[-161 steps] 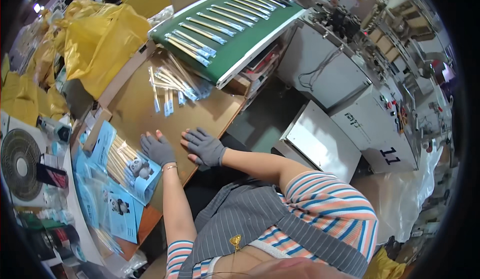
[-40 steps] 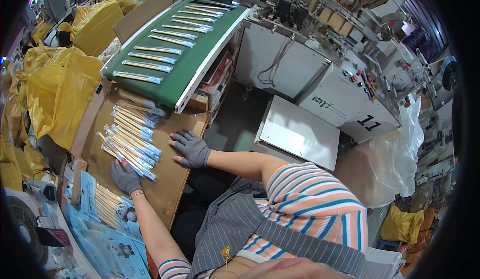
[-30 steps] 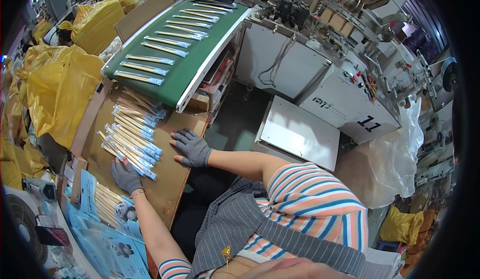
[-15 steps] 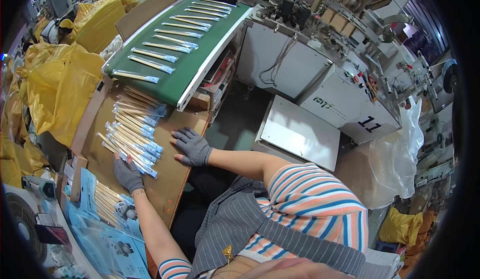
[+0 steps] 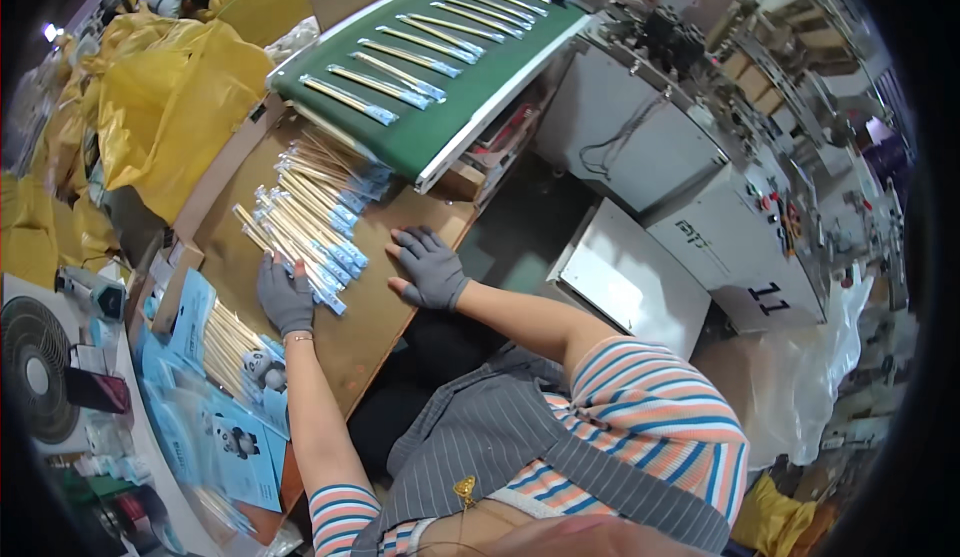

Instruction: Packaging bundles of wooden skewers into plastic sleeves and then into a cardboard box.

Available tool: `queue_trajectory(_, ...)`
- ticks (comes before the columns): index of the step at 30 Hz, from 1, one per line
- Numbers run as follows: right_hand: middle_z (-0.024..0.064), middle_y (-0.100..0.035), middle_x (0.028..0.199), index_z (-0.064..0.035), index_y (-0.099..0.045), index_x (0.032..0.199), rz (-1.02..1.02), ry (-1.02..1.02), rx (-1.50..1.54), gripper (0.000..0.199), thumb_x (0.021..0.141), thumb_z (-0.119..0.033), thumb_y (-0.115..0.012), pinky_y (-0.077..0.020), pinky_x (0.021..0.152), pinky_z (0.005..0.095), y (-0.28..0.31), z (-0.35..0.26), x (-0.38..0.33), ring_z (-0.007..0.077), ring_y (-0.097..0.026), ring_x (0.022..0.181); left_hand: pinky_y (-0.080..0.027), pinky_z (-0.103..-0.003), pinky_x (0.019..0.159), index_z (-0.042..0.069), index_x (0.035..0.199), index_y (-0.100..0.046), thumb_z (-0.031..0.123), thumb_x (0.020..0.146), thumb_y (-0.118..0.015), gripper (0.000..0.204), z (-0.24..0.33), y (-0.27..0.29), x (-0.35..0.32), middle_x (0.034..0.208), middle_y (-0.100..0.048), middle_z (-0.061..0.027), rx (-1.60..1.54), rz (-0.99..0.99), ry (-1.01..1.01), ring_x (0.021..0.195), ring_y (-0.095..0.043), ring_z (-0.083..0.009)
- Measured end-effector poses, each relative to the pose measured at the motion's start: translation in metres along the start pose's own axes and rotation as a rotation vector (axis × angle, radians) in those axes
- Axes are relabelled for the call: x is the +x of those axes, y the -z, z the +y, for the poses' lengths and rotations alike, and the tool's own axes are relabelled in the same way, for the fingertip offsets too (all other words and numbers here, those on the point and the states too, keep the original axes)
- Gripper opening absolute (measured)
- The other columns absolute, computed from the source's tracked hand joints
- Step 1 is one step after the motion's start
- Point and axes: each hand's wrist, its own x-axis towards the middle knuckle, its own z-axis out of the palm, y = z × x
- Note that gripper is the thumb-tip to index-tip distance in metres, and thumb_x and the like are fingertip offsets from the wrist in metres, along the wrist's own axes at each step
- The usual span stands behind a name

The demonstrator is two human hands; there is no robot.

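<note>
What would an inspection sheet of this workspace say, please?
Surface: brown table, a raised strip along its left edge.
Work items: wrapped sticks piled on the table; others spaced along a green belt.
Clutter: blue bags, overlapping at the table's left, one with sticks inside.
Hands: left hand at the pile's near edge, grip unclear; right hand open by the table's right edge, nothing seen in it.
Cables: looped cord or chain on a white cabinet.
Surroundings: yellow bags and a fan on the left.
</note>
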Motion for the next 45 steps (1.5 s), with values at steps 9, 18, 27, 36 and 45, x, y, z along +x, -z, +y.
queue_trajectory(9, 0.0202, -0.05, 0.127, -0.0021, -0.053, 0.119, -0.005, -0.008, 0.058, 0.052, 0.078, -0.031, -0.065, -0.0354, 0.103, 0.0468, 0.008, -0.004, 0.004, 0.0385, -0.047, 0.118, -0.036, -0.045, 0.101, -0.002, 0.127, -0.049, 0.037, 0.089, -0.057, 0.055, 0.011, 0.01, 0.003, 0.127, -0.053, -0.0244, 0.023, 0.048, 0.033, 0.119, -0.049, -0.039)
queue_trajectory(18, 0.0207, -0.049, 0.132, -0.0044, -0.052, 0.127, 0.298, 0.273, 0.102, 0.051, 0.081, -0.02, -0.068, -0.0364, 0.105, 0.0471, 0.096, 0.069, 0.127, 0.0407, -0.045, 0.126, -0.034, -0.042, 0.104, -0.003, 0.13, -0.048, 0.034, 0.09, -0.055, 0.055, 0.007, 0.018, 0.001, 0.129, -0.052, -0.0223, 0.037, -0.087, 0.029, 0.121, -0.048, -0.0376)
queue_trajectory(27, 0.0272, -0.023, 0.149, -0.0067, -0.029, 0.146, 0.196, -0.523, -0.709, 0.11, 0.066, -0.074, -0.064, -0.0184, 0.114, 0.0451, 0.146, 0.336, 0.25, 0.0419, -0.017, 0.14, -0.034, -0.042, 0.104, -0.002, 0.131, -0.048, 0.036, 0.088, -0.058, 0.058, 0.013, 0.013, 0.006, 0.129, -0.052, -0.0222, 0.009, -0.093, 0.026, 0.12, -0.048, -0.037)
queue_trajectory(36, 0.0144, -0.054, 0.133, -0.0154, -0.046, 0.138, -0.052, -0.566, 0.057, 0.062, 0.083, -0.039, -0.064, -0.0371, 0.104, 0.0368, 0.11, 0.365, 0.256, 0.029, -0.051, 0.123, -0.035, -0.044, 0.103, 0.0, 0.13, -0.049, 0.037, 0.087, -0.059, 0.058, 0.014, 0.02, 0.002, 0.13, -0.051, -0.0216, 0.008, -0.143, 0.098, 0.121, -0.046, -0.0382)
queue_trajectory(45, 0.018, -0.061, 0.116, -0.0063, -0.058, 0.116, -0.104, 0.231, 0.092, 0.029, 0.089, -0.015, -0.057, -0.0468, 0.091, 0.0403, 0.035, 0.09, 0.22, 0.0371, -0.058, 0.107, -0.037, -0.044, 0.099, 0.001, 0.128, -0.05, 0.042, 0.086, -0.058, 0.059, 0.013, 0.019, 0.006, 0.125, -0.054, -0.0213, 0.044, -0.067, 0.083, 0.115, -0.05, -0.0369)
